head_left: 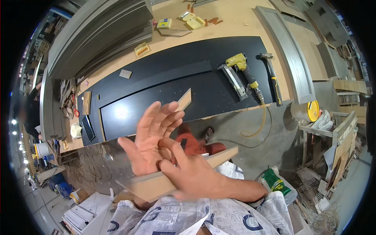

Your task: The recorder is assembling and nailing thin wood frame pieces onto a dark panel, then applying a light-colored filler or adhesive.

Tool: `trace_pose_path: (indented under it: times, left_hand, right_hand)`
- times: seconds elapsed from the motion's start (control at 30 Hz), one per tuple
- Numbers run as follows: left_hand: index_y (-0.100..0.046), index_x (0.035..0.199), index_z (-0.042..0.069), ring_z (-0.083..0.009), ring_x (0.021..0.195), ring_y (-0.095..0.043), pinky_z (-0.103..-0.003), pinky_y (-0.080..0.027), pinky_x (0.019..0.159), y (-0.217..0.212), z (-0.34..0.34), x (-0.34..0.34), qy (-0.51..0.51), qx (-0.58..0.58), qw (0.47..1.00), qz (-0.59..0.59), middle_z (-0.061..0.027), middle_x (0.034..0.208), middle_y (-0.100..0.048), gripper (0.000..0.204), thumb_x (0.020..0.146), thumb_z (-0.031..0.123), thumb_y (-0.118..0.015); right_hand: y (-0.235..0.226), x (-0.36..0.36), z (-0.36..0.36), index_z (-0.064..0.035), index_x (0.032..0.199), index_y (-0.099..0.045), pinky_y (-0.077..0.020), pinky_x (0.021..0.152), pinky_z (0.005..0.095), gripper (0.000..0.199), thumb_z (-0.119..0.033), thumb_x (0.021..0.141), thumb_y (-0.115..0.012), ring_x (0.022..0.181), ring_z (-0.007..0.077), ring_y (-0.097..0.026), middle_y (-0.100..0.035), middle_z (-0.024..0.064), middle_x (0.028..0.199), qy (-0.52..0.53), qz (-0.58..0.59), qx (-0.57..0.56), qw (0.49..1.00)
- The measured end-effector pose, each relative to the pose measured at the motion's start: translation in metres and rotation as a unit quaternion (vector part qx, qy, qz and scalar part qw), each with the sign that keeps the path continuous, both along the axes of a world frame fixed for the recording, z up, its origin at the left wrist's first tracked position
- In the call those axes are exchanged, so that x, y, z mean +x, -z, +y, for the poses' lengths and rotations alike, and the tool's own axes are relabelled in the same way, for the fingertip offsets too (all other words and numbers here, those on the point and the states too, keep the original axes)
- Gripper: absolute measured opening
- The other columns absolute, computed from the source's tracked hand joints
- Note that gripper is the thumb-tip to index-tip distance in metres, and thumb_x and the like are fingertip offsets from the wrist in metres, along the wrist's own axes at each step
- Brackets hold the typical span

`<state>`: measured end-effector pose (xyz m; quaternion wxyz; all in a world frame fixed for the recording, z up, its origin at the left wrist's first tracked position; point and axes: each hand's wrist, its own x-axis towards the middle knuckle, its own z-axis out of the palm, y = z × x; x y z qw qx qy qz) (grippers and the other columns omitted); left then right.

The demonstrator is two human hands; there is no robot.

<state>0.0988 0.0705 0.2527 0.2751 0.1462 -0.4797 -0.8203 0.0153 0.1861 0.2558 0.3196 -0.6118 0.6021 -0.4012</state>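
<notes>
Two hands at one wooden strip (184, 178): left hand (150, 137) splayed open behind it, right hand (192, 176) gripping its middle.

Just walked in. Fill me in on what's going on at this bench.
A person stands at a long workbench with a black panel lying on it. Their left hand is spread open, palm up, and the right hand presses its fingers against that palm. A wooden strip sits under the hands, though the grip on it is unclear. A yellow nail gun and a hammer lie untouched on the panel.
</notes>
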Motion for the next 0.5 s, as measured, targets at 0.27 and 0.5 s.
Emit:
trace_pose_path:
  times: [0.27, 0.5]
  left_hand:
    - [-0.044, 0.14, 0.001, -0.0304, 0.121, -0.051, -0.044, -0.037, 0.106, 0.081, -0.025, -0.023, -0.14, -0.074, 0.985, -0.065, -0.0204, 0.133, -0.053, 0.065, 0.1, 0.052, -0.039]
    - [-0.065, 0.114, 0.004, -0.0276, 0.093, -0.058, -0.039, -0.047, 0.084, 0.226, -0.074, -0.023, -0.113, -0.425, 0.798, -0.413, -0.0122, 0.098, -0.062, 0.042, 0.081, 0.028, -0.076]
  right_hand:
    - [0.047, -0.017, -0.015, -0.0042, 0.109, -0.051, -0.0536, 0.062, 0.0484, 0.054, -0.017, 0.062, -0.073, 0.076, 0.0437, -0.062, -0.048, 0.0247, 0.116, 0.008, 0.016, 0.09, 0.996]
    - [0.114, -0.042, 0.009, 0.0014, 0.107, -0.051, -0.0513, 0.069, 0.0484, 0.038, -0.011, 0.073, -0.063, 0.08, 0.0467, -0.064, -0.064, 0.0268, 0.083, 0.253, -0.021, 0.213, 0.944]
